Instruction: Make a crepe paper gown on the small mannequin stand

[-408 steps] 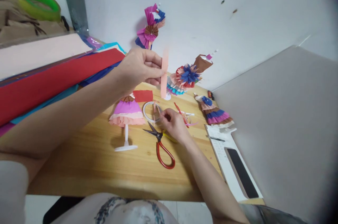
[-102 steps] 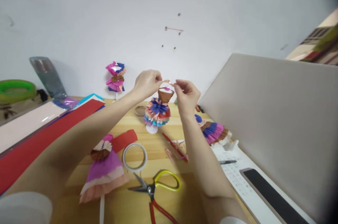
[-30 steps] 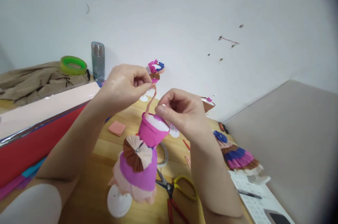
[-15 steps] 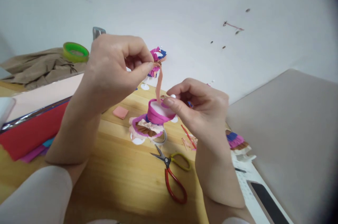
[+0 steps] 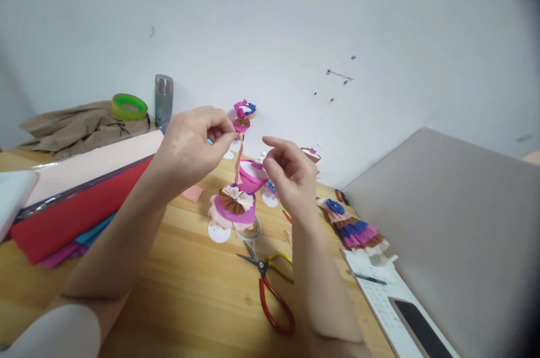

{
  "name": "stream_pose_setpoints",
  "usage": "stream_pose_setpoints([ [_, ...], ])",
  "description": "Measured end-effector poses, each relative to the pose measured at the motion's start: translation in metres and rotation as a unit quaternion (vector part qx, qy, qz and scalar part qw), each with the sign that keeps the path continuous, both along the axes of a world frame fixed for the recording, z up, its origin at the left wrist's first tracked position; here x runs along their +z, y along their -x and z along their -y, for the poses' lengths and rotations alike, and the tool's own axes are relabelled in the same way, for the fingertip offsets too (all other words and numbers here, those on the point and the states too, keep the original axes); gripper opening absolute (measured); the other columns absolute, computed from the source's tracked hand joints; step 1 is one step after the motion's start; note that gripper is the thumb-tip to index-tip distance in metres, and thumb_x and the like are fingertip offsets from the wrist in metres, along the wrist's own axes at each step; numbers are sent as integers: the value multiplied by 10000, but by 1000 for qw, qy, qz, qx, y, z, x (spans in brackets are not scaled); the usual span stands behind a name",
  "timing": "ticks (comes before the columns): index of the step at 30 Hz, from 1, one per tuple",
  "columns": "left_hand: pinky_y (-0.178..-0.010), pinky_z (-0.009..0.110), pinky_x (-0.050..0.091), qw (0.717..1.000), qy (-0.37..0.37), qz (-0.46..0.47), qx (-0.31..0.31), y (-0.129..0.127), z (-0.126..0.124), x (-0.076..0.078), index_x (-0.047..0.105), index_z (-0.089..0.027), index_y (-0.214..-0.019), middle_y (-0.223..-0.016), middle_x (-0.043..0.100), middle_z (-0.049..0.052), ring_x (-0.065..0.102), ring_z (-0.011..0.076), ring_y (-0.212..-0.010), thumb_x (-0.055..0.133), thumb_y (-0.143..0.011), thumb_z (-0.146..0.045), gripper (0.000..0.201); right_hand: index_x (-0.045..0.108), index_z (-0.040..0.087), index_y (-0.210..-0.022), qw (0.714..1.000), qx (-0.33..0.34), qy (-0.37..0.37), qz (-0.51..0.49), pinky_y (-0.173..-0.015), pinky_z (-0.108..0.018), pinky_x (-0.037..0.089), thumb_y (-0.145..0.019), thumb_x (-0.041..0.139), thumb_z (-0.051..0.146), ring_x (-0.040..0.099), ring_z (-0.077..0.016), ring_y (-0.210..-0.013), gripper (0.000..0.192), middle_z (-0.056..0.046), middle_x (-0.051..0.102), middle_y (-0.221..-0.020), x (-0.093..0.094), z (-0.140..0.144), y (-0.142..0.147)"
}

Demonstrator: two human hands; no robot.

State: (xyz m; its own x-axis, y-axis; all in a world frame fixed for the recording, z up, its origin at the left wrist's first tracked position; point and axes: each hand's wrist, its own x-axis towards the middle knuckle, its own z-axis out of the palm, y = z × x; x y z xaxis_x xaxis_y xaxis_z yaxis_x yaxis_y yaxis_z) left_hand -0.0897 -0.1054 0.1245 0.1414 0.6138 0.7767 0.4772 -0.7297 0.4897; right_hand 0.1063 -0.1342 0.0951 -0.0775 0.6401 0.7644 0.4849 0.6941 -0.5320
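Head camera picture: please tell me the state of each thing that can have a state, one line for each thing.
left hand: fingers pinched on the top of the pink paper strip
right hand: fingers curled, loose, beside the paper dress
paper dress: upright on its white stand
scissors: blades open, lying flat on the table
metal bottle: upright, capped
phone: screen dark

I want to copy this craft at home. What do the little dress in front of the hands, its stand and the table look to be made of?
The little dress looks like matte crepe or tissue paper: pleated, fan-folded layers in purple, pink and brown. Its stand seems smooth white plastic, judging by the flat round base. The table looks like light varnished wood with visible grain. The left hand pinches a thin pink strip, probably the same paper.
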Motion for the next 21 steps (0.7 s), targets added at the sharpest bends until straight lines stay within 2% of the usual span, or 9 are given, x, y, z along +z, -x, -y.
stream_pose_setpoints([
  [3,-644,242,447,1000,-10,-12,-8,-2,3,1,623,-194,-686,-712,684,-10,600,127,-666,550,-770,-172,113,629,216,-1115,998,-34,-34,-51,-518,-257,386,-857,586,212,494,-107,-577,262,21,558,-733,-9,4,-2],
  [7,-651,239,443,996,-30,-74,-45,-5,15,4,574,-192,-664,-704,663,-3,585,123,-671,497,-771,-146,139,641,218,-975,981,-107,-118,-110,-546,-271,416,-857,589,244,512,-127,-605,131,12,541,-715,-15,25,-1],
  [9,-616,243,421,992,-43,-104,-50,-7,24,4,542,-189,-630,-660,633,-6,547,116,-625,473,-757,-124,159,633,221,-977,985,-90,-132,-64,-555,-286,412,-838,612,296,512,-143,-631,159,-2,549,-750,-12,41,2],
  [11,-570,244,387,991,-56,-118,-42,-9,33,2,524,-186,-604,-608,599,-16,501,106,-573,459,-744,-109,172,605,227,-1076,991,-69,-113,1,-589,-308,428,-783,671,353,520,-161,-677,325,-18,570,-830,-8,56,9],
  [13,-543,239,365,991,-61,-114,-38,-11,38,0,539,-178,-612,-582,587,-26,479,96,-543,461,-733,-98,165,557,222,-1149,992,-85,-78,55,-656,-327,461,-749,712,327,550,-180,-764,442,-41,590,-937,-4,66,17],
  [15,-530,227,360,992,-44,-106,-43,-13,38,-2,563,-173,-633,-555,576,-40,475,84,-520,470,-737,-100,158,554,213,-1123,988,-115,-57,88,-687,-321,475,-785,680,239,569,-175,-790,362,-40,606,-938,-3,68,22],
  [18,-519,205,372,993,12,-94,-67,-13,33,-2,589,-174,-650,-521,564,-56,485,75,-499,497,-762,-142,148,595,206,-916,983,-149,-68,77,-641,-273,470,-840,580,110,565,-132,-684,123,4,607,-775,-5,61,21],
  [21,-519,196,395,989,68,-84,-104,-11,25,0,642,-174,-696,-578,630,-38,526,83,-527,538,-781,-205,138,605,205,-792,988,-139,-61,21,-584,-252,464,-838,580,105,551,-115,-606,113,20,612,-693,-8,51,15],
])
